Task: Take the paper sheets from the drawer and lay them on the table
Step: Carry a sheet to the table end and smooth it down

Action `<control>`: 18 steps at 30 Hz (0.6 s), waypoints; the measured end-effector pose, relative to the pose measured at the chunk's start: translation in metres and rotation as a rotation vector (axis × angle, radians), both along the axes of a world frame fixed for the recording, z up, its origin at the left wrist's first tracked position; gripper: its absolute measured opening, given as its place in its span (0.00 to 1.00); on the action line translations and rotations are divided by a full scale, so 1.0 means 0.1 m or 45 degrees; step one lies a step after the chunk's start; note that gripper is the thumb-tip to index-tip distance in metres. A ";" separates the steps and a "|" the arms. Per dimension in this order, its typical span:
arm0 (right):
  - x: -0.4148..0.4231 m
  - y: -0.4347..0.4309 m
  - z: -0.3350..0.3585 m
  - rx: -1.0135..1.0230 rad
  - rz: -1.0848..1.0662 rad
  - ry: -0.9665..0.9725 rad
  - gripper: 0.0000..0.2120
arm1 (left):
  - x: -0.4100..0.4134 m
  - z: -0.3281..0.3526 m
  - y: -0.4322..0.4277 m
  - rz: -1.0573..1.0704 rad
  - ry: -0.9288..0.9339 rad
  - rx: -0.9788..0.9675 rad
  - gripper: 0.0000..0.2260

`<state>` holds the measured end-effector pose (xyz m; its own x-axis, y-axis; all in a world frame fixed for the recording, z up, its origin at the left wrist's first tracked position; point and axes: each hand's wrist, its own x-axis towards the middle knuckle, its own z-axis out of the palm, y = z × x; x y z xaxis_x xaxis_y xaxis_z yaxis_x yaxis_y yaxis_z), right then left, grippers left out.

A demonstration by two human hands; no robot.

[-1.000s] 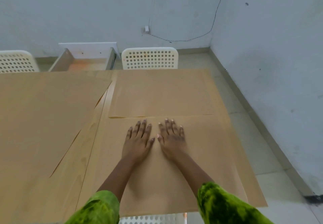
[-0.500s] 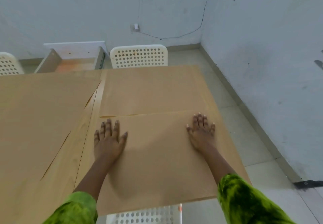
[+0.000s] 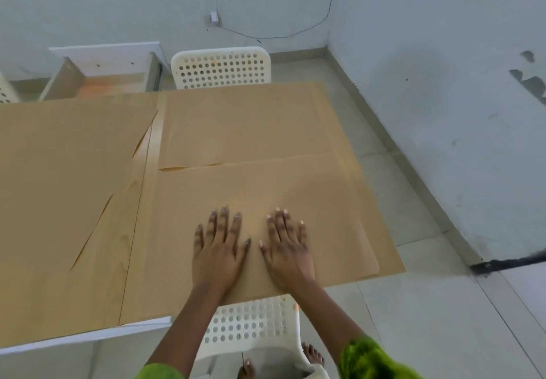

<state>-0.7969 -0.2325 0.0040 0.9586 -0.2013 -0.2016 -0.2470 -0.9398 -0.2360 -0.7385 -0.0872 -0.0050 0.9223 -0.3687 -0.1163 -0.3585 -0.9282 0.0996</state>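
From the head view, several brown paper sheets lie flat on the wooden table (image 3: 130, 230), plain and matte, nearly the table's own colour: the nearest sheet (image 3: 295, 195) covers the right end, another sheet (image 3: 245, 124) lies just beyond it with its near edge slightly lifted, and more overlapping sheets (image 3: 59, 171) spread across the left. The left hand (image 3: 218, 253) and right hand (image 3: 288, 250) rest palm-down side by side on the nearest sheet, each grip spread apart with fingers flat, clamped on nothing. Behind the table stands the open drawer (image 3: 103, 78) beside a white perforated chair (image 3: 221, 66).
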 end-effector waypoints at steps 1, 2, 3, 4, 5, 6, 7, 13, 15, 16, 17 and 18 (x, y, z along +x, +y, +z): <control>-0.01 -0.06 0.00 -0.007 -0.017 -0.028 0.30 | 0.02 -0.01 0.08 0.030 0.002 -0.008 0.32; -0.02 -0.14 -0.02 -0.019 -0.032 -0.041 0.31 | 0.05 -0.01 0.16 0.064 -0.004 -0.007 0.32; -0.03 -0.24 -0.02 -0.021 -0.055 -0.035 0.31 | 0.07 -0.01 0.25 0.103 -0.015 0.002 0.32; -0.05 -0.35 -0.03 -0.030 -0.078 -0.030 0.32 | 0.09 -0.01 0.34 0.133 -0.030 0.010 0.33; -0.09 -0.48 -0.03 -0.036 -0.117 -0.027 0.33 | 0.11 -0.01 0.42 0.163 -0.039 0.014 0.33; -0.14 -0.61 -0.02 -0.034 -0.171 -0.021 0.34 | 0.13 -0.01 0.50 0.191 -0.040 0.015 0.33; -0.19 -0.76 -0.04 -0.037 -0.239 -0.010 0.34 | 0.14 0.00 0.57 0.217 -0.038 0.016 0.33; -0.32 -1.15 -0.01 -0.085 -0.386 0.036 0.27 | 0.17 0.01 0.67 0.250 -0.054 0.003 0.34; -0.30 -1.13 0.01 -0.084 -0.375 0.050 0.28 | 0.17 0.02 0.65 0.263 -0.045 -0.008 0.34; -0.30 -1.13 0.02 -0.080 -0.382 0.052 0.28 | 0.17 0.03 0.64 0.270 -0.036 -0.008 0.33; -0.30 -1.13 0.03 -0.078 -0.387 0.059 0.28 | 0.18 0.03 0.64 0.273 -0.021 -0.004 0.32; -0.30 -1.14 0.04 -0.075 -0.391 0.070 0.28 | 0.19 0.04 0.63 0.270 0.000 0.005 0.30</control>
